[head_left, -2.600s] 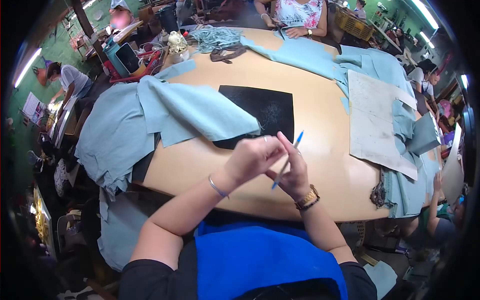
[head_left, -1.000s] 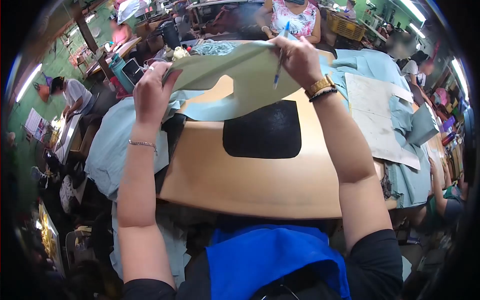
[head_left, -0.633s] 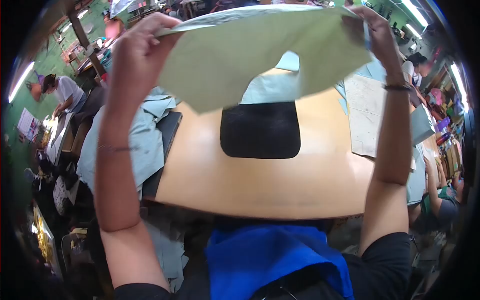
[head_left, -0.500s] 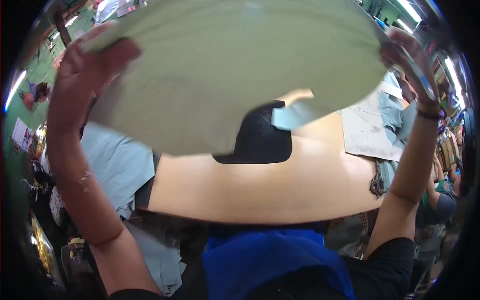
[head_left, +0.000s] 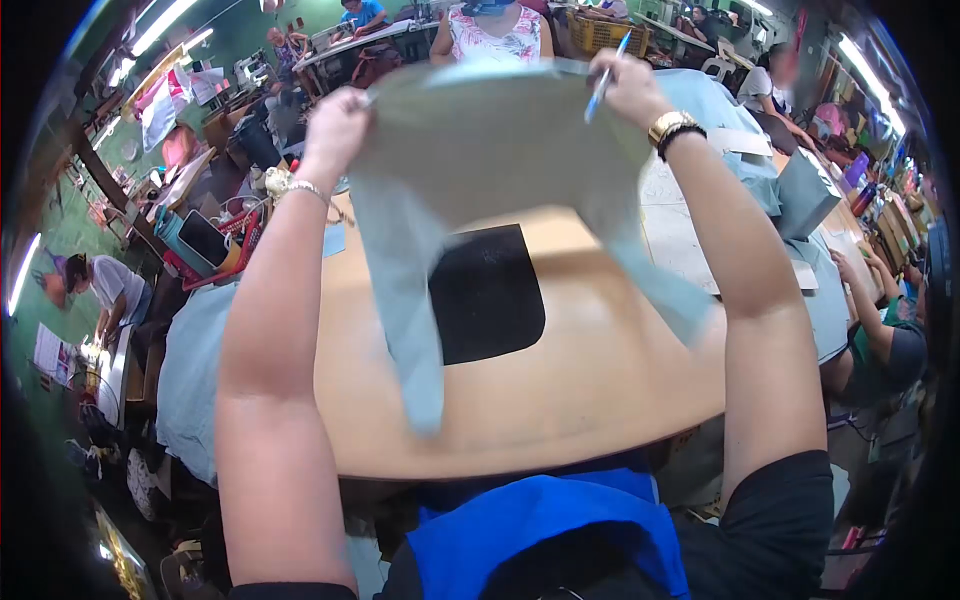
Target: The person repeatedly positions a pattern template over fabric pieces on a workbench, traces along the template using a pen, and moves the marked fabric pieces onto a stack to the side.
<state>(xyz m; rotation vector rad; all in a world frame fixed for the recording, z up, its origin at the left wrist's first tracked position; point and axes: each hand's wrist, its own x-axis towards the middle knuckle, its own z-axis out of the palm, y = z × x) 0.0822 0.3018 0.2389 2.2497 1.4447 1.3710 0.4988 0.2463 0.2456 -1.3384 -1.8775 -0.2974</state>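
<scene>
A large green-grey sheet (head_left: 480, 140), blurred by motion, hangs above the table between my hands, its lower flaps spread left and right. My left hand (head_left: 338, 128) is closed on its upper left corner. At the upper right, my right hand (head_left: 628, 90) grips the other corner and also holds a blue-and-white pen (head_left: 607, 78) pointing upward. Below the sheet, a black rounded panel (head_left: 490, 295) lies on the wooden table (head_left: 570, 400), partly covered by the left flap.
Light blue material (head_left: 195, 370) is heaped at the table's left edge. A pale board (head_left: 675, 225) and a blue-grey block (head_left: 805, 195) lie at the right. A red basket (head_left: 235, 250) stands back left. One person (head_left: 495, 35) is across the table; others are around the room.
The sheet was raised high and close to the camera; it now hangs lower and farther away, with its flaps down. Both hands have moved inward, still gripping it.
</scene>
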